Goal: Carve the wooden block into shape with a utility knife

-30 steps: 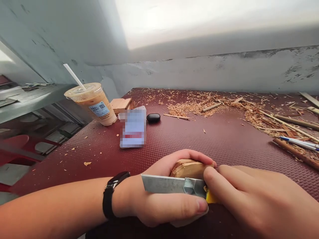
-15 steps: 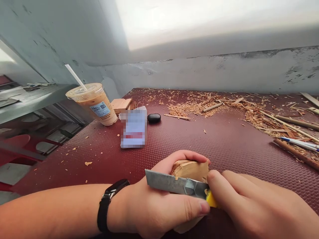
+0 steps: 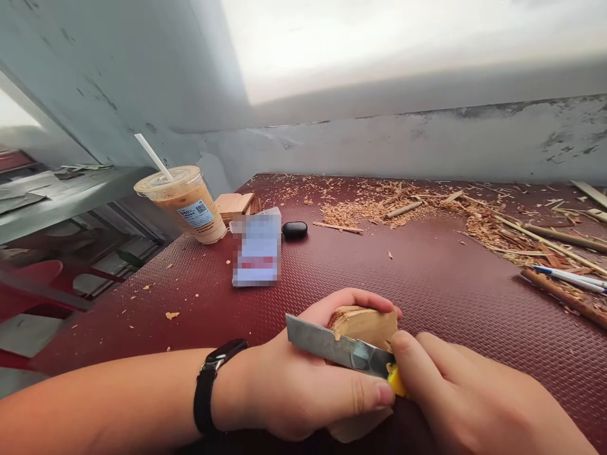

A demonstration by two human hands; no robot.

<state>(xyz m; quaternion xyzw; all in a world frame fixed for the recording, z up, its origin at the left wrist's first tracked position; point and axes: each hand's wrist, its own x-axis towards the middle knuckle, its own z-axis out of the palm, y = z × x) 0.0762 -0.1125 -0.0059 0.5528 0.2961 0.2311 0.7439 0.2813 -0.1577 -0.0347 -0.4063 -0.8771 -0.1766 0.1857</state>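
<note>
My left hand (image 3: 303,385) is wrapped round a light wooden block (image 3: 365,325) low in the middle of the view, fingers curled over its far side and thumb along its near side. A black watch is on that wrist. My right hand (image 3: 474,398) grips a yellow-handled utility knife (image 3: 344,349). Its long steel blade lies across the block's near edge and points left, over my left thumb. My right thumb presses near the blade holder.
The dark red textured table (image 3: 427,278) carries an iced coffee cup with a straw (image 3: 184,202), a blurred card (image 3: 257,249), a small black case (image 3: 294,229) and wooden blocks (image 3: 234,205) at the back left. Wood shavings (image 3: 379,205), sticks and pens (image 3: 566,275) lie at the right.
The blade has tilted, its tip now higher and further right along the block. Both hands shifted slightly right and the view dropped a little.
</note>
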